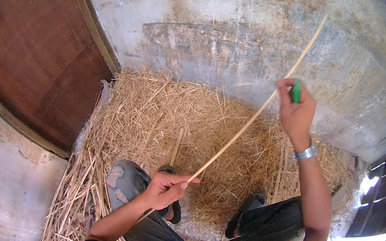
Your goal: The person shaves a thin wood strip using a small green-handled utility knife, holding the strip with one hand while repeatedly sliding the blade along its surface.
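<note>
A long, thin, pale stick (238, 134) runs slantwise from low left up to the far right, in front of the wall. Its lower part is pinched between the thumb and fingers of my left hand (163, 190), with the tail end passing back over my leg. Higher up, my right hand (298, 108) is closed at the stick, thumb and fingertips against it. A small green object (297, 92) sticks out of the right hand's curled fingers; its kind is mostly hidden. A pale sliver (243, 84) shows against the wall, left of that hand.
Loose straw and shavings (164, 111) cover the ground around my feet. Longer split strips (78, 198) lie at the left. Ahead stands a stained plaster wall (206, 28); a brown wooden panel (36, 44) is at the left. Dark slats (380, 191) let light in at the right.
</note>
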Motion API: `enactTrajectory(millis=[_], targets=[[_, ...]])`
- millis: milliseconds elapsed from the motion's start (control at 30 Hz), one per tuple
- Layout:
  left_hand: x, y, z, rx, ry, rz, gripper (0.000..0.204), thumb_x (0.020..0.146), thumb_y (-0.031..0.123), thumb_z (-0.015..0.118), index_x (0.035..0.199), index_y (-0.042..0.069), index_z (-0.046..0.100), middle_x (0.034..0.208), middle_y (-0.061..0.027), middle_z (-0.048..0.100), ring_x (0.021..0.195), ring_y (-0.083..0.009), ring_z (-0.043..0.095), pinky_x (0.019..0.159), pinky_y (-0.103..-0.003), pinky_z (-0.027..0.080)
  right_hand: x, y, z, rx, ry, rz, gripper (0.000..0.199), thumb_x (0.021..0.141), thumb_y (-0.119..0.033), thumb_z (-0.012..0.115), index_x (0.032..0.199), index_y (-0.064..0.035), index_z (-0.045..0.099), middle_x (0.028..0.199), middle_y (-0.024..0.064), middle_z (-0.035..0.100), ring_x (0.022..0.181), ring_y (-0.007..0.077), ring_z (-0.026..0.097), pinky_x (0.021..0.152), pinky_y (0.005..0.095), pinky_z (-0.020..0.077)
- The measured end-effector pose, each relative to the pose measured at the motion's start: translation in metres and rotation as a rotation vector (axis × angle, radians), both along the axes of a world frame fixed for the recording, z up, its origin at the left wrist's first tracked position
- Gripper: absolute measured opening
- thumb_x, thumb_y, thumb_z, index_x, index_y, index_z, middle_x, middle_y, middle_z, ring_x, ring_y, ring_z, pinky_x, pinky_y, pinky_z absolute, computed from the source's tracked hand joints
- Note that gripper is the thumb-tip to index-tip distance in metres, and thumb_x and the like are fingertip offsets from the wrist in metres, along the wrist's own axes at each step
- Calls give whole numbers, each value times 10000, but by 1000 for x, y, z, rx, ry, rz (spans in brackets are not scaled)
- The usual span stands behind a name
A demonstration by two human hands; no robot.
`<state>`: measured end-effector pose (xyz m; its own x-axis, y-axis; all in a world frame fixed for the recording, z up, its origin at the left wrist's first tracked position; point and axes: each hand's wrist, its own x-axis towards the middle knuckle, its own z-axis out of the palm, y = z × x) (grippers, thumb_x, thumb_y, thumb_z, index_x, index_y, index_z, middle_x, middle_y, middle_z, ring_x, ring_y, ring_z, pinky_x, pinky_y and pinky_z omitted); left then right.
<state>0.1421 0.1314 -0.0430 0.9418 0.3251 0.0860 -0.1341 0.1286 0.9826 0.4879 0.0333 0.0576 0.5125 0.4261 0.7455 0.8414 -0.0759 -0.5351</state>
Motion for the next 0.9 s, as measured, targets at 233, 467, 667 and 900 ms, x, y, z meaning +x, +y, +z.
enactTrajectory(millis=[233, 467, 667, 900], targets=[[-9, 4, 2, -51, 20, -25, 321, 1025, 75, 462, 1302, -53, 559, 534, 61, 406, 430, -15, 337, 423, -216, 243, 25, -18, 10, 267, 296, -149, 213, 930, -240, 667, 975, -31, 671, 604, -33, 531, 508, 40, 410, 474, 241, 328], [-3, 4, 7, 4, 25, -119, 327, 1033, 109, 457, 1300, -51, 558, 549, 17, 501, 422, -30, 442, 418, -206, 320, -8, -10, 1, 43, 877, 374, 281, 969, -319, 607, 917, -58, 697, 494, -78, 390, 407, 24, 312, 395, 245, 221], [16, -3, 10, 78, 49, -121, 396, 1059, 198, 395, 1344, -58, 500, 495, -16, 494, 385, -84, 446, 412, -222, 358, -57, 3, -25, -141, 560, 294, 261, 959, -279, 599, 892, -56, 718, 553, 9, 544, 473, 126, 474, 461, 340, 371], [21, 8, 18, -98, 14, -23, 441, 1072, 271, 358, 1415, 1, 427, 473, 51, 358, 385, -43, 320, 415, -214, 275, -109, 2, -3, -561, 283, 495, 430, 930, -453, 577, 841, -38, 649, 655, 147, 626, 539, 305, 588, 546, 411, 467]])
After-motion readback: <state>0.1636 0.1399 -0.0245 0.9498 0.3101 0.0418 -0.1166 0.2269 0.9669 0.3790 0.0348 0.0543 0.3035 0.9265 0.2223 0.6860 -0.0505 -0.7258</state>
